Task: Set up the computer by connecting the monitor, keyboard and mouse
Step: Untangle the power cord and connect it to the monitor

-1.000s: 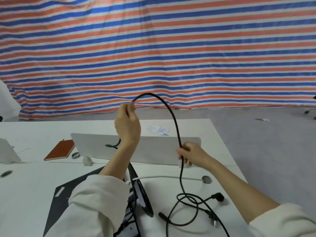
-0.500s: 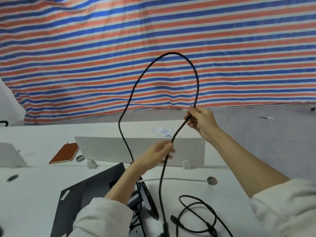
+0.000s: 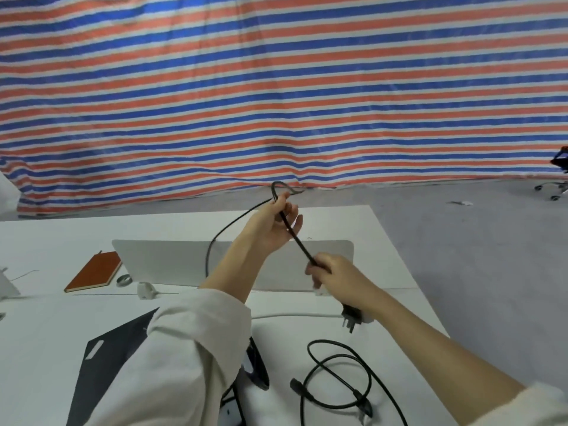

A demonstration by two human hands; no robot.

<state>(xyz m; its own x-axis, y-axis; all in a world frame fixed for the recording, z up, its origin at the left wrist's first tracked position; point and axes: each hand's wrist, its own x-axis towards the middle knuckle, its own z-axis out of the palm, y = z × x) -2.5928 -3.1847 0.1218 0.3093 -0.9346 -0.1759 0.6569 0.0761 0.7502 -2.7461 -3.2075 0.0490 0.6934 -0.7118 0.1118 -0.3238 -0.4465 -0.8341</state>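
Striped tarp behind the desk (image 3: 353,222); above it both the left hand (image 3: 273,229) and right hand (image 3: 333,273) pinch the black cable (image 3: 296,239), plug (image 3: 350,318) dangling, nothing visibly connected yet

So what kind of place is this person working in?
Likely a makeshift indoor workspace: a striped tarp hangs as a backdrop behind a white desk with a low divider panel, and an office chair base stands on grey floor.

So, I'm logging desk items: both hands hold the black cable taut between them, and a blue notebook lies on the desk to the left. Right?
Not quite: the notebook is reddish-brown, not blue, as the head view shows. The left hand and right hand do hold the black cable taut.
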